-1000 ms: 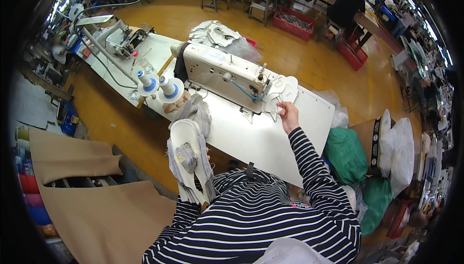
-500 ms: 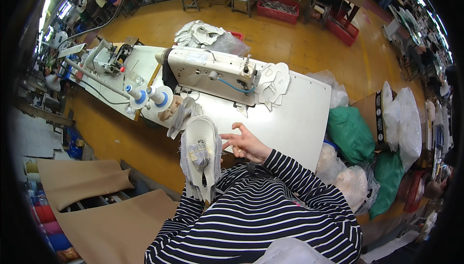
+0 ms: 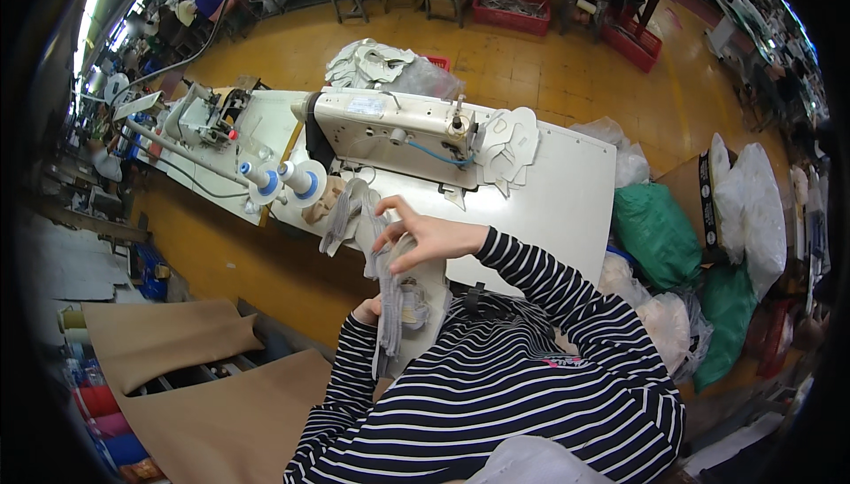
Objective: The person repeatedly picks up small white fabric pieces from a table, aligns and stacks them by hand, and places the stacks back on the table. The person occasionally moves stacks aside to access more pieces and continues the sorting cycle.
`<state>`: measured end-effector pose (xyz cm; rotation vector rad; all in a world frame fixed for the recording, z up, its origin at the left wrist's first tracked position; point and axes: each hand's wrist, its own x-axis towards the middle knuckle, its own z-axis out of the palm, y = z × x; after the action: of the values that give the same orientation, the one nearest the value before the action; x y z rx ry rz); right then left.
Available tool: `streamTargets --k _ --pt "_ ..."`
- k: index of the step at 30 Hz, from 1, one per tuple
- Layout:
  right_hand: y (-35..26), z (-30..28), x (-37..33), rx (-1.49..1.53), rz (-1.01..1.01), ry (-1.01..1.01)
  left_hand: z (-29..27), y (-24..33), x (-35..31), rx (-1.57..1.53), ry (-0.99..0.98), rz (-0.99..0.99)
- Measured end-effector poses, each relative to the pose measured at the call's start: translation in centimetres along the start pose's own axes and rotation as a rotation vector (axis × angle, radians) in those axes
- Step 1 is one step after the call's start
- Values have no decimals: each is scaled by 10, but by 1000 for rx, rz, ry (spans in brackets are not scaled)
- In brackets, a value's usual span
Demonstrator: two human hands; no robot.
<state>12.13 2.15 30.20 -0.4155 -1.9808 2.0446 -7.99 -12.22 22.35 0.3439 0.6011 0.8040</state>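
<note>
A thick stack of white and grey shoe-upper pieces, bound with a pale yellowish band, stands tilted on edge before my body. My left hand grips its left side, most of the fingers hidden behind it. Over the stack's upper end is my right hand, fingers spread and curved; whether the tips touch the pieces is hard to tell. Just beyond, a second bundle of grey-edged pieces lies at the table's near edge.
A white sewing machine stands on the white table, with cut white pieces beside it. Thread cones are at left. Green sacks sit to the right, brown sheets at lower left.
The stack has turned from facing me to tilted on edge and shifted right. My right hand has moved left and up, from beside the stack to over its upper end.
</note>
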Motion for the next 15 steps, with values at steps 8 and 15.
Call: streamTargets --k 8,15 --pt "-27 79 -11 -269 -287 -249 -7 -5 -12 -85 49 92" --pt "23 39 -82 39 222 -49 -33 23 -44 -320 -38 422"
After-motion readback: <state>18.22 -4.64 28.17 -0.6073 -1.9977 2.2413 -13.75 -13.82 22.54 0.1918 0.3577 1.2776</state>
